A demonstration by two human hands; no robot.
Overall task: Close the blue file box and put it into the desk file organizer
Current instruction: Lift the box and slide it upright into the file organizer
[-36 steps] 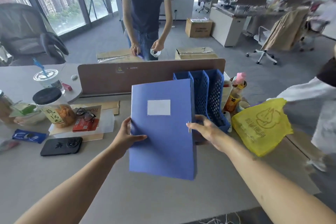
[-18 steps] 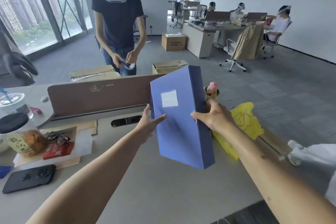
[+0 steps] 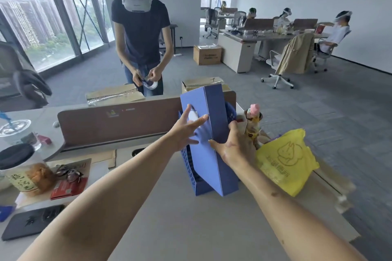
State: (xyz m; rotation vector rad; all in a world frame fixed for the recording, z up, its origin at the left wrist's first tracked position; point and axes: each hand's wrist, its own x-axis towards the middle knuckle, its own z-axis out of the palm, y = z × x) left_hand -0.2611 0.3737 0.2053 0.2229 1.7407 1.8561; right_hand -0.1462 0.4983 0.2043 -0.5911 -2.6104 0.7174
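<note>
The closed blue file box (image 3: pixel 214 116) stands upright and tilted, its spine toward me, its lower end down among the slots of the blue perforated desk file organizer (image 3: pixel 188 167). My left hand (image 3: pixel 186 131) presses flat against the box's left face, partly covering its white label. My right hand (image 3: pixel 235 146) grips the spine edge and right side from below. Most of the organizer is hidden behind the box; only its left wall and a bit of mesh on the right show.
A yellow plastic bag (image 3: pixel 286 159) lies right of the organizer, with a bottle (image 3: pixel 252 121) behind it. A brown desk divider (image 3: pixel 118 125) runs across. Jar, glasses, red packet and a black phone (image 3: pixel 31 221) lie at left. A person stands beyond the divider.
The box has turned from face-on to spine-on and moved forward and down into the organizer. Both hands went with it, the left shifting up onto the label area.
</note>
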